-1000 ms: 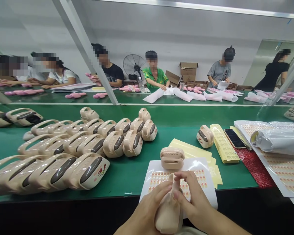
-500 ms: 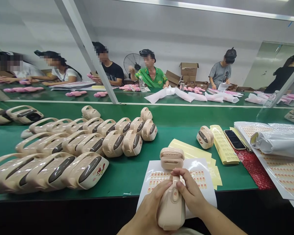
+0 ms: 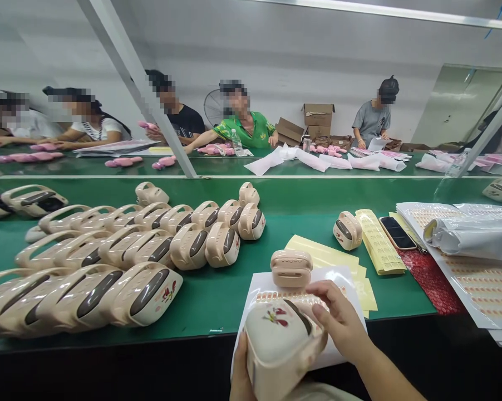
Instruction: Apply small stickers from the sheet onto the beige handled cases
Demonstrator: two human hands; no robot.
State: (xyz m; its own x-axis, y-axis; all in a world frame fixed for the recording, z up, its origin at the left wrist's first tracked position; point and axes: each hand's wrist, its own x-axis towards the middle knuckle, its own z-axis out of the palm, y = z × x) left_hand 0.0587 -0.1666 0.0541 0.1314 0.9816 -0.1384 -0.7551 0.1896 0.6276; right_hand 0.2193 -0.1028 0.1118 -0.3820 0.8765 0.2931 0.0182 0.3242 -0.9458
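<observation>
From the head view, I have a beige handheld unit (image 3: 281, 348) tilted up off the near edge of the green worktop (image 3: 242, 295), its flowered face turned toward me. My left hand (image 3: 239, 379) cups it from below and behind, mostly hidden by the body, so I am closed around it there. My right hand (image 3: 338, 323) presses its fingers against the upper right side, gripping the same unit.

Under it lies the white sticker sheet (image 3: 351, 278), which overhangs the near edge, and a second beige unit (image 3: 291, 267) stands on the sheet's far end, just beyond my fingers.

The risk, as I judge it, is the smooth shell sliding out of my palms past the near edge, since I hold it partly beyond the worktop. A forward swing could also knock the standing unit over.

To the left, the rows of finished units (image 3: 109, 262) crowd the surface. To the right, yellow backing sheets (image 3: 359, 278) and a phone (image 3: 397, 233) sit near. Open green room lies between the rows and the sheet.
</observation>
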